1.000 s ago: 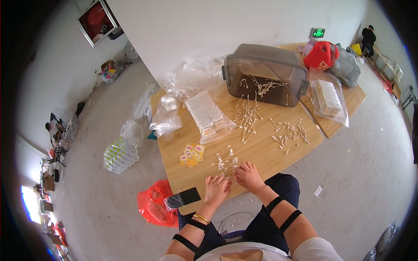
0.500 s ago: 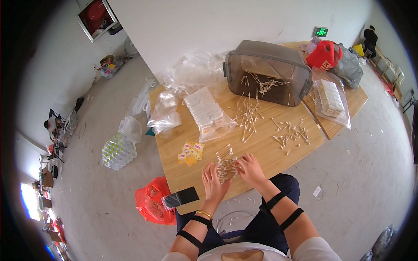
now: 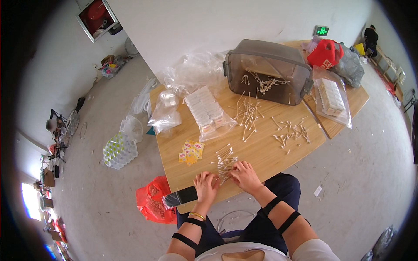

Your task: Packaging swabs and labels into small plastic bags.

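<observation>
While both hands are working low in the frame's centre, the left hand (image 3: 205, 183) and right hand (image 3: 245, 175) are gathering a small heap of cotton swabs (image 3: 225, 162) on the tabletop (image 3: 265, 150), fingers loosely spread over it; whether either grip is pinching swabs I cannot tell. Judging by this, bunching is under way, and next is calling for squaring the sticks parallel.

Bare wood right of hands (image 3: 226, 180); yellow sachets (image 3: 190, 152) left, swab pile (image 3: 225, 160) ahead.
</observation>
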Action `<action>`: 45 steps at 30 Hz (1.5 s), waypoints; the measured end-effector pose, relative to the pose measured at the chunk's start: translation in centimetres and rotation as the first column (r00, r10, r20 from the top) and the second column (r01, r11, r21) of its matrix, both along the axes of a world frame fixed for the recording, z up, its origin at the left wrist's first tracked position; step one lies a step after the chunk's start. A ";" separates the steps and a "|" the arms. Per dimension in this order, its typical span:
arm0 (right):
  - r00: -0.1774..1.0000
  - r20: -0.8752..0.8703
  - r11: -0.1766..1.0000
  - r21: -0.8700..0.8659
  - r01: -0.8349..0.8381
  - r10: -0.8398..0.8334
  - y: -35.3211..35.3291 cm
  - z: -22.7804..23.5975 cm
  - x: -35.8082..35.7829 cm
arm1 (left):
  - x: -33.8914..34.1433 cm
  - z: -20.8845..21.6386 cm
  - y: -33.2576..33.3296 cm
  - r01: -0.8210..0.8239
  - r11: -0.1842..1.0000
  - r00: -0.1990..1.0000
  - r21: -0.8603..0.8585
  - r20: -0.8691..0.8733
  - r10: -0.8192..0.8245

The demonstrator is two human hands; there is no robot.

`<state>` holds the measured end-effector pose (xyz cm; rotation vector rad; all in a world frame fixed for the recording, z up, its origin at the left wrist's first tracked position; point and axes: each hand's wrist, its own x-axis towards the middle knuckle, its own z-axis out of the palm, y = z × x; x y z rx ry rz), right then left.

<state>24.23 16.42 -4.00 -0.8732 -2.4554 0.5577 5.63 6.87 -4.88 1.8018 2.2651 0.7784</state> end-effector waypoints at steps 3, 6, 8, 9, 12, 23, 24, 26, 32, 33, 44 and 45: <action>1.000 -0.027 1.000 -0.014 0.012 -0.013 0.0 -0.3 -0.1 | -0.6 -0.2 -0.2 -0.007 1.000 1.000 0.007 -0.012 0.007; 0.998 -0.055 1.000 -0.023 0.008 -0.009 0.1 -0.4 -0.1 | -1.4 -0.2 -0.7 -0.017 1.000 1.000 0.008 -0.012 0.017; 0.998 -0.057 1.000 -0.027 0.003 -0.005 0.2 -0.5 0.0 | -1.7 -0.2 -0.9 -0.018 1.000 1.000 -0.004 -0.010 0.018; 0.999 -0.049 1.000 -0.021 0.010 -0.011 0.2 -0.5 0.0 | -1.9 -0.2 -0.9 -0.009 1.000 1.000 -0.010 -0.006 0.009; 0.999 -0.039 1.000 -0.003 0.012 -0.012 0.2 -0.4 -0.1 | -2.0 -0.1 -1.0 -0.003 1.000 1.000 -0.010 -0.013 0.003; 0.998 -0.063 1.000 0.013 0.022 -0.021 0.8 0.1 0.0 | -3.3 0.7 -1.2 0.033 0.998 0.999 -0.059 -0.023 -0.034; 0.997 -0.066 0.999 0.011 0.035 -0.034 0.8 0.1 0.0 | -3.6 0.9 -1.7 0.002 0.999 1.000 -0.051 0.014 -0.001; 0.997 -0.071 0.999 0.009 0.042 -0.042 0.5 0.5 -0.5 | -3.7 1.3 -2.4 -0.053 0.998 0.994 -0.016 0.092 0.054; 0.954 -0.263 0.634 -0.765 -0.116 -0.143 -3.4 0.3 0.0 | 1.0 1.8 -2.7 0.099 0.995 0.974 -0.030 0.207 -0.090; 0.948 -0.257 0.592 -0.800 -0.101 -0.186 -3.4 -0.7 0.8 | 1.8 2.0 -2.5 0.098 0.995 0.973 -0.027 0.211 -0.090; 0.792 -0.182 0.813 -0.121 0.569 -0.582 4.1 1.5 8.9 | 2.2 0.0 -1.5 0.083 0.994 0.996 -0.075 0.049 -0.079; 0.792 -0.178 0.812 -0.122 0.571 -0.584 4.0 1.0 8.2 | 2.5 -0.3 -1.0 0.084 0.993 0.995 -0.077 0.053 -0.080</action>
